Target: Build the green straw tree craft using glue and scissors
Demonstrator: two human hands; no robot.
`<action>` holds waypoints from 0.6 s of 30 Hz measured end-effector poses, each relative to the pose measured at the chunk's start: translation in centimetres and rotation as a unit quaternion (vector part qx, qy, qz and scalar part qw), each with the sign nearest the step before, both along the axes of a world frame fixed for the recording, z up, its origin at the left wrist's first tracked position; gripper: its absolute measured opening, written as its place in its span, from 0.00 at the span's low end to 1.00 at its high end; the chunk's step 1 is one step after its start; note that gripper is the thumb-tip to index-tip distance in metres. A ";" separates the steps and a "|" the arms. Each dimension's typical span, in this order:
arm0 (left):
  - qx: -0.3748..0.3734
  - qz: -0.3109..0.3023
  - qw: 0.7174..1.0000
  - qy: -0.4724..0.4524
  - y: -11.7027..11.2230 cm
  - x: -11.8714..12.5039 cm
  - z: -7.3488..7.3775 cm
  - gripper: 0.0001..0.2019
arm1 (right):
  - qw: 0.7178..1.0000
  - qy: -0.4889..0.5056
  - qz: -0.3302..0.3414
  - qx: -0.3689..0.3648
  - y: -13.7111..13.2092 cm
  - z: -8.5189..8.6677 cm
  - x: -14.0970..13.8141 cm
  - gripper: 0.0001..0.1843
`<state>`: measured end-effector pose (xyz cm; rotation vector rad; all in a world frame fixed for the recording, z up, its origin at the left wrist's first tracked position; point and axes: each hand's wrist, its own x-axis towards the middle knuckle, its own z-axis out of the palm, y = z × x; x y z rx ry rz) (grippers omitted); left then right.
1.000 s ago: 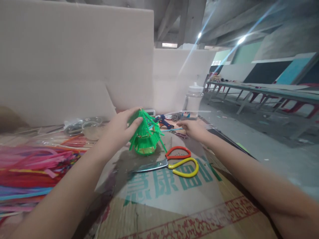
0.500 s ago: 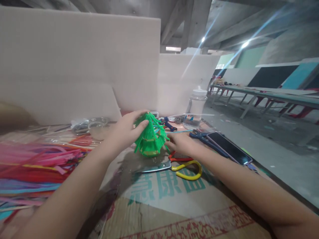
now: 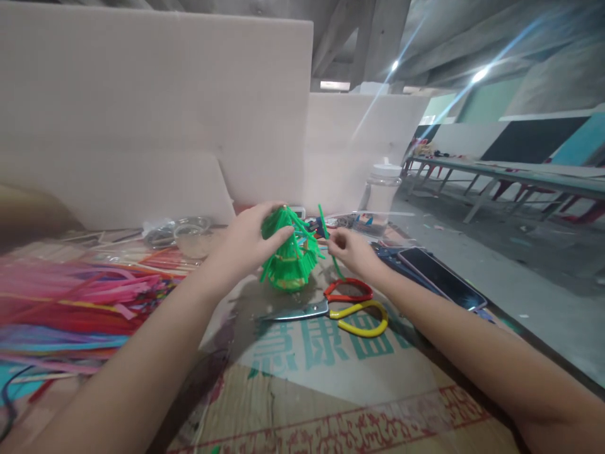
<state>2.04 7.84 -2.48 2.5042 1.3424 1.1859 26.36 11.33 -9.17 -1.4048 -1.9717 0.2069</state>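
Note:
A small green cone-shaped model (image 3: 289, 257) made of green strips stands on a cardboard sheet (image 3: 331, 391). My left hand (image 3: 250, 243) grips it at its top, thumb on one side and fingers on the other. My right hand (image 3: 352, 249) is just right of the model, pinching a thin green strip (image 3: 327, 238) that stands up and trails down past the fingers. A pair of scissors (image 3: 340, 309) with a red and a yellow handle lies on the cardboard right below the model.
A heap of coloured strips (image 3: 70, 309) fills the left side. A clear lidded jar (image 3: 380, 192), a phone (image 3: 442, 277), small glass dishes (image 3: 189, 233) and a blue tool (image 3: 316, 228) lie behind. White foam boards (image 3: 189, 113) wall off the back. Long benches (image 3: 520, 176) stand far right.
My right hand drew back from the far items to beside the model and now holds a green strip lifted upright. My left hand has kept its grip on the model's top.

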 end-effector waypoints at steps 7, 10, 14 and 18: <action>-0.030 -0.017 0.999 0.005 0.6 -0.7 -0.3 0.27 | 0.979 0.194 0.039 -0.038 -2.5 5.1 0.3 0.08; -0.059 -0.029 0.998 0.003 0.5 -1.2 0.1 0.28 | 0.966 0.233 0.082 -0.074 -4.0 6.5 0.2 0.10; -0.053 -0.010 0.999 0.004 -0.5 -2.6 1.7 0.28 | 0.965 0.225 0.101 -0.086 -5.8 7.6 -0.1 0.13; -0.043 0.017 0.999 -0.014 -2.7 -4.1 3.9 0.24 | 0.971 0.167 0.149 -0.080 -7.3 8.1 -0.6 0.07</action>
